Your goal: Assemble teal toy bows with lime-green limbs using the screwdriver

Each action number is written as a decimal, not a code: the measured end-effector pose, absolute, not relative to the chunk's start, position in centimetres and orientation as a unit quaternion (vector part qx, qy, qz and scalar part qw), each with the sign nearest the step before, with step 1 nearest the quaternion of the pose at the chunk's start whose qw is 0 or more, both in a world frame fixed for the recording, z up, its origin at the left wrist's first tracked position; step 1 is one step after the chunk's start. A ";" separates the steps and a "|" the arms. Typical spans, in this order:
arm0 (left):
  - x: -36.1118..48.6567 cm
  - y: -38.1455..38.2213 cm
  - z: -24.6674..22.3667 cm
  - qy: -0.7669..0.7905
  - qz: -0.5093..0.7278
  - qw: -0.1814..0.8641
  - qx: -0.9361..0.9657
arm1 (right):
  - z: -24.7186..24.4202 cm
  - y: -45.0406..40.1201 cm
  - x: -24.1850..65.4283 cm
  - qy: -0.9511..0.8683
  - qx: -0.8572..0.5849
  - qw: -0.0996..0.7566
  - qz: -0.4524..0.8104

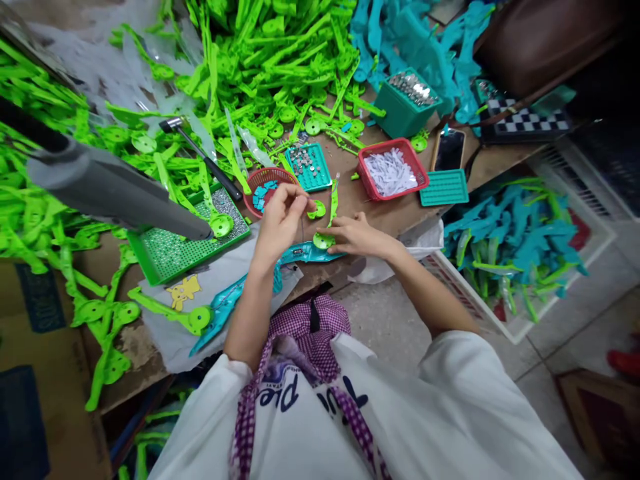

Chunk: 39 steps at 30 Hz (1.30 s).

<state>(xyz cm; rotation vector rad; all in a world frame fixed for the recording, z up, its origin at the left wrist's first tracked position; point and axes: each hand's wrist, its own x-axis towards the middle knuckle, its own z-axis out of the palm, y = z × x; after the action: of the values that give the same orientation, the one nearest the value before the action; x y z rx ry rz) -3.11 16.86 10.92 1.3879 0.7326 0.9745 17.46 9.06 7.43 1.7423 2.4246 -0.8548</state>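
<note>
My left hand is closed in a pinch above the workpiece. A thin dark wire seems to run from its fingertips down to a turquoise plastic part at the table's front edge. With fingers and thumb, my right hand holds a lime-green plastic piece with a round disc end against that turquoise part. Small metal-looking fittings show in the turquoise part between the hands. Just behind my left hand stands a red basket of small blue pieces. A teal tray with small round metal pieces is beside it.
Lime-green parts are heaped across the back and left. A grey tool-like body juts in from the left, over a green perforated tray. A hammer, a red bin of white strips and a phone lie around.
</note>
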 end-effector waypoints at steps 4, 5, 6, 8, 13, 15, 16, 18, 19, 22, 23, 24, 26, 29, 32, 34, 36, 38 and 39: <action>-0.4 18.4 9.2 0.337 0.500 0.610 0.514 | 7.0 8.0 17.2 0.735 0.604 -0.014 -0.308; -0.3 18.4 8.8 0.340 0.510 0.611 0.500 | 6.9 7.8 17.2 0.727 0.609 -0.020 -0.316; -0.4 18.2 8.6 0.343 0.515 0.611 0.494 | 6.9 7.6 17.1 0.723 0.611 -0.023 -0.322; -0.8 17.6 8.3 0.347 0.510 0.611 0.497 | 7.1 7.6 17.2 0.722 0.610 -0.024 -0.326; -1.6 15.9 7.9 0.328 0.464 0.626 0.535 | 6.9 8.0 17.5 0.727 0.603 -0.036 -0.327; -1.6 15.5 7.5 0.332 0.444 0.627 0.548 | 6.4 8.0 17.5 0.725 0.607 -0.032 -0.325; -1.5 15.4 7.2 0.336 0.436 0.625 0.554 | 6.1 7.9 17.5 0.725 0.607 -0.030 -0.325; -1.6 15.2 6.8 0.343 0.423 0.618 0.567 | 5.8 7.6 17.5 0.722 0.607 -0.041 -0.329; -1.7 15.2 6.6 0.347 0.413 0.612 0.578 | 5.8 7.4 17.6 0.717 0.610 -0.066 -0.332; -2.3 14.9 6.5 0.368 0.358 0.577 0.635 | 6.6 6.5 17.7 0.653 0.645 -0.239 -0.316; -2.5 14.8 6.6 0.371 0.334 0.563 0.659 | 6.9 6.3 17.5 0.619 0.653 -0.310 -0.306; -2.8 14.6 6.7 0.369 0.312 0.547 0.683 | 7.2 6.1 17.2 0.587 0.655 -0.370 -0.300; -3.3 14.2 7.1 0.358 0.284 0.517 0.724 | 7.4 5.9 16.2 0.551 0.646 -0.433 -0.304; -4.3 13.8 7.7 0.346 0.274 0.488 0.753 | 7.1 6.1 14.2 0.551 0.628 -0.433 -0.340; -5.7 13.5 8.3 0.364 0.271 0.482 0.749 | 7.0 6.2 12.6 0.558 0.596 -0.429 -0.387; -6.8 13.5 8.7 0.384 0.270 0.475 0.744 | 7.2 6.4 11.9 0.561 0.563 -0.422 -0.437; -7.9 13.4 9.1 0.400 0.268 0.458 0.747 | 7.6 6.7 11.6 0.548 0.539 -0.400 -0.499; -8.9 13.5 9.5 0.412 0.257 0.433 0.759 | 7.8 7.6 11.5 0.521 0.551 -0.391 -0.522; -9.4 13.7 9.7 0.413 0.247 0.421 0.769 | 7.8 8.2 11.5 0.508 0.570 -0.397 -0.509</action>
<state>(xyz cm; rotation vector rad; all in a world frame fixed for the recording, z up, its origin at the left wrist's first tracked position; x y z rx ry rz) -9.42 13.66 9.67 1.9260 1.0356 0.6182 11.46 8.22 7.84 2.4562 2.1921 -2.1964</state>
